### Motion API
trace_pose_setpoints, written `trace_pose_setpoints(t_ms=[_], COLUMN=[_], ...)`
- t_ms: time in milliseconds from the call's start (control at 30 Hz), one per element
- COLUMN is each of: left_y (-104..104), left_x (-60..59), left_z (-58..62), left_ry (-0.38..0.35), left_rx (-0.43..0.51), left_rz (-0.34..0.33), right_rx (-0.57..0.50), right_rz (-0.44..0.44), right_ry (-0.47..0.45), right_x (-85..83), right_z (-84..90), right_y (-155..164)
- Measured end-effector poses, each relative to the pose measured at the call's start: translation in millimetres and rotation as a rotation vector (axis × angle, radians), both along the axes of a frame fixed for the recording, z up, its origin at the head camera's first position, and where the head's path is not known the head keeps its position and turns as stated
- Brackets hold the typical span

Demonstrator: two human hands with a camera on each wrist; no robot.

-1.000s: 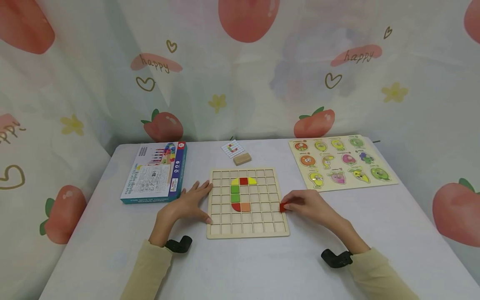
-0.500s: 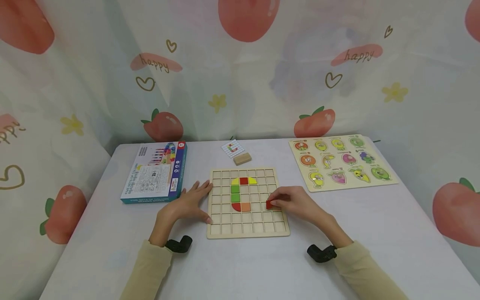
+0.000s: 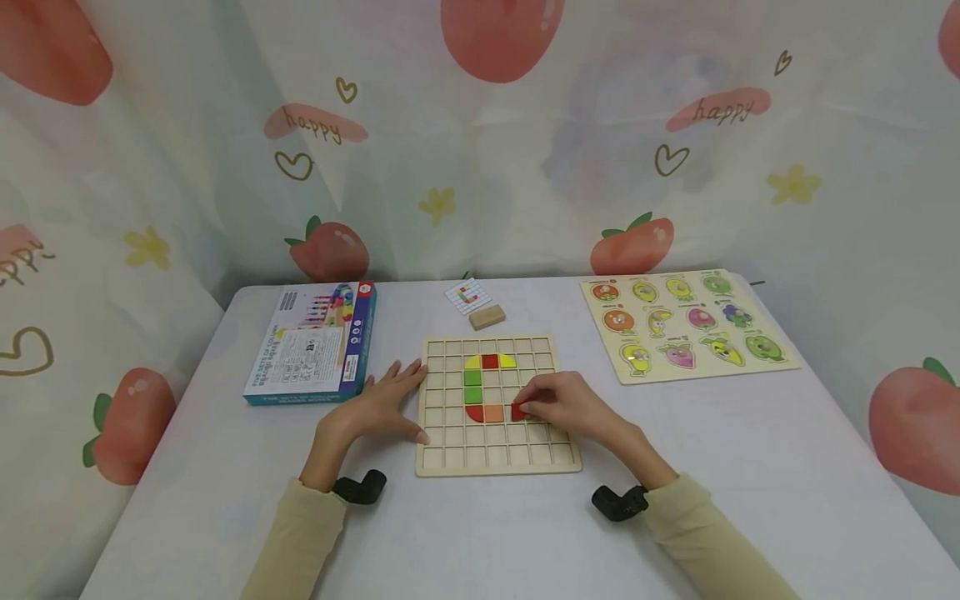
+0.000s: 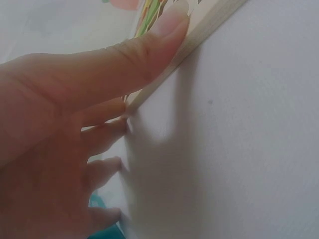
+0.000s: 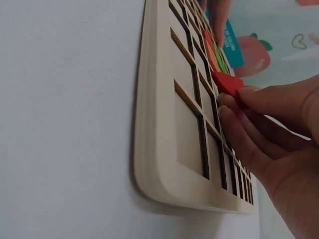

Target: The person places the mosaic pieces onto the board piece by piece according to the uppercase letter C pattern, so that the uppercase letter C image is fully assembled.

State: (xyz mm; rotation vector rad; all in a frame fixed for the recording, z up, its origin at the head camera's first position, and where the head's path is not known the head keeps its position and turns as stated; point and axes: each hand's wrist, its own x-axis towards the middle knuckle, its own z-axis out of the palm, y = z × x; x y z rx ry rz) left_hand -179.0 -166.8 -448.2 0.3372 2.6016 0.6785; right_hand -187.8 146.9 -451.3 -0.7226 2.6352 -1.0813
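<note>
A wooden grid board lies on the white table, with yellow, red, green and orange tiles set in some of its squares. My right hand pinches a red tile over the board, just right of the orange tile. In the right wrist view, the thumb and fingers hold that red tile close above the grid. Along the board's left edge rests my left hand, fingers spread. The left wrist view shows its thumb on the board's rim, the other fingertips touching the tablecloth.
A pattern card and a small wooden block lie behind the board. On the left is a flat game box; at the back right, a fruit puzzle board. A patterned cloth hangs behind the table.
My right hand has carried the red tile leftward, from the board's right edge to beside the orange tile. The left hand stays at the left edge.
</note>
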Motion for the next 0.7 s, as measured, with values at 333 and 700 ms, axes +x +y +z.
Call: trace_pose_setpoints(t_ms=[333, 700], left_y=[1.5, 1.5], left_x=[-0.4, -0.1], left_z=[0.1, 0.3], left_ry=[0.002, -0.005], left_rx=[-0.004, 0.004], left_rz=[-0.002, 0.002], right_rx=[0.045, 0.041], right_rz=[-0.025, -0.030], right_ry=[0.002, -0.019], right_x=[0.3, 1.0], right_z=[0.4, 0.4], right_y=[-7.5, -9.0])
